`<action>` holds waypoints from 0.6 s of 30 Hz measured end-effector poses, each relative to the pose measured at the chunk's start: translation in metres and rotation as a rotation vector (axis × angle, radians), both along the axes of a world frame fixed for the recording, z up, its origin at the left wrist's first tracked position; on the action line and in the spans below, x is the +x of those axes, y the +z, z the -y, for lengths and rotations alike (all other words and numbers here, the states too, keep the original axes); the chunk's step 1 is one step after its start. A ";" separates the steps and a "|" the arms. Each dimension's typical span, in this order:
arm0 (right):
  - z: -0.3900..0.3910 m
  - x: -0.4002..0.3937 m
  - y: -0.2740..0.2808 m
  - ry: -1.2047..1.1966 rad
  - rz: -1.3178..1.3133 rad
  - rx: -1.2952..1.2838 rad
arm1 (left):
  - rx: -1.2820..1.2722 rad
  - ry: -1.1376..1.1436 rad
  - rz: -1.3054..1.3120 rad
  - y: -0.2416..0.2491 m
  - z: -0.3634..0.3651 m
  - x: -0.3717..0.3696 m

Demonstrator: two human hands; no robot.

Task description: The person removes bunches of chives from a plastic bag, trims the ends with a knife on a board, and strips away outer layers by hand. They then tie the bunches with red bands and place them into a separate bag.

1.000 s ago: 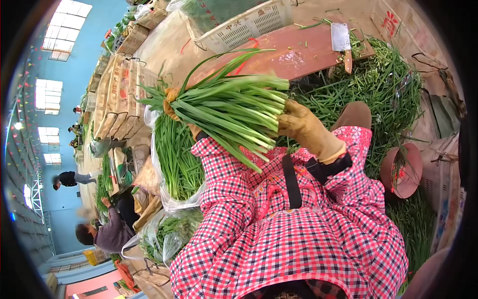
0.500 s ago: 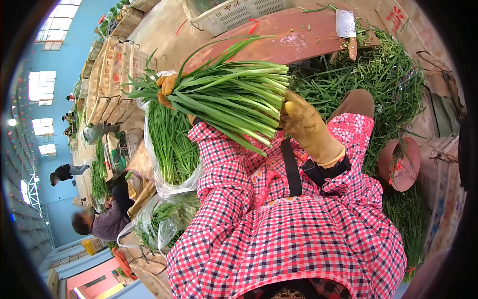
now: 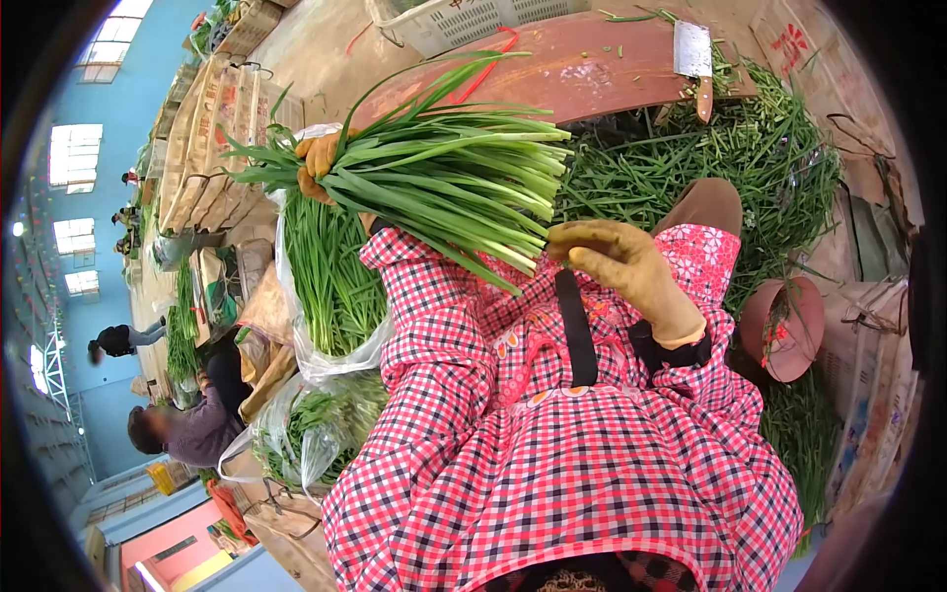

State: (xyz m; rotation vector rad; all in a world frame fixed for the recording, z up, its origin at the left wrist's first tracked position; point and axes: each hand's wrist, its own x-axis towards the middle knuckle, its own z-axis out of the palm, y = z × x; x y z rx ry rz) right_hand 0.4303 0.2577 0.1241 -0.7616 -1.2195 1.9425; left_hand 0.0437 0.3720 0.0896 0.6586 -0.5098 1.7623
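Observation:
A large bunch of garlic chives [image 3: 454,163] lies sideways in front of my chest, pale cut ends to the right. My left hand [image 3: 318,170], in a tan work glove, is closed round its leafy end. My right hand [image 3: 631,271], also gloved, is just off the lower cut ends, fingers loosely bent and apart from the thumb, with no bunch in it. Below my left hand, more garlic chives [image 3: 335,271] fill a clear plastic bag [image 3: 340,367]. A cleaver [image 3: 692,64] rests on the reddish board [image 3: 592,74] ahead.
Loose green trimmings [image 3: 750,168] are heaped on the right beside my knee. A pink round container [image 3: 784,331] stands near them. A white crate [image 3: 464,25] is beyond the board. Stacked cartons [image 3: 212,148] stand at left, and a seated person [image 3: 197,429] is further off.
My right hand has come away from the cut ends, its fingers opening. The bunch, in my left hand, has shifted slightly left. A red strip on the board shows more fully.

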 end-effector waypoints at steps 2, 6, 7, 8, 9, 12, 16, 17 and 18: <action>0.002 -0.010 0.012 0.033 0.042 -0.007 | -0.013 -0.028 0.032 0.000 0.000 -0.004; 0.006 -0.034 0.014 -0.064 0.466 0.334 | -0.070 0.011 0.051 0.006 0.002 0.006; 0.012 -0.040 0.012 -0.132 0.565 0.497 | -0.099 0.047 0.047 0.008 0.003 0.008; 0.017 -0.043 0.012 -0.201 0.662 0.661 | -0.105 0.062 0.066 0.012 0.004 0.012; 0.019 -0.045 0.013 -0.175 0.708 0.767 | -0.110 0.076 0.086 0.016 0.004 0.017; 0.026 -0.045 0.009 -0.292 0.614 0.979 | -0.124 0.076 0.148 0.024 0.006 0.029; 0.025 -0.048 0.003 -0.378 0.624 1.127 | -0.100 0.049 0.115 0.016 0.002 0.022; 0.024 -0.047 0.002 -0.359 0.597 1.109 | -0.103 0.062 0.107 0.015 0.002 0.021; 0.023 -0.045 0.000 -0.341 0.571 1.091 | -0.107 0.033 0.123 0.015 0.002 0.020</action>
